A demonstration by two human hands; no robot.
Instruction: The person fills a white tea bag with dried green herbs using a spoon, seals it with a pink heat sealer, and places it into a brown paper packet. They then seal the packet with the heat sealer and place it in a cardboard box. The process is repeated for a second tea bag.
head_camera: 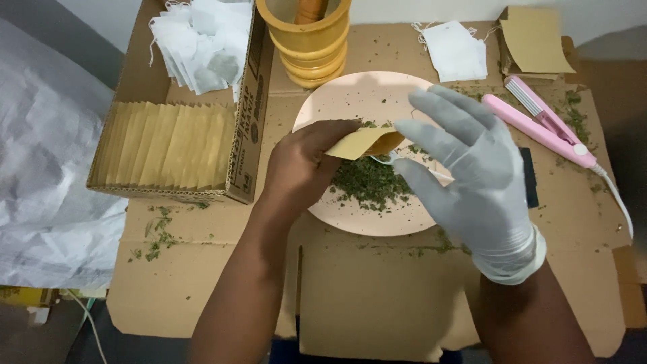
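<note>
We see flattened brown cardboard sheets (377, 296) spread as the work surface, and everything else we place from them — beyond their far edge a pale, plain wall (404, 10) runs across the top, evenly lit with no hard shadows. To the left of the cardboard lies a heap of crumpled white paper (47, 168), and beneath its near corner we make out a yellow object (23, 295) and a thin white cable (87, 323) trailing over a dark grey floor (40, 340). To the right of the cardboard the ground turns dim and brownish (623, 87) — too dark for us to tell its material.
</note>
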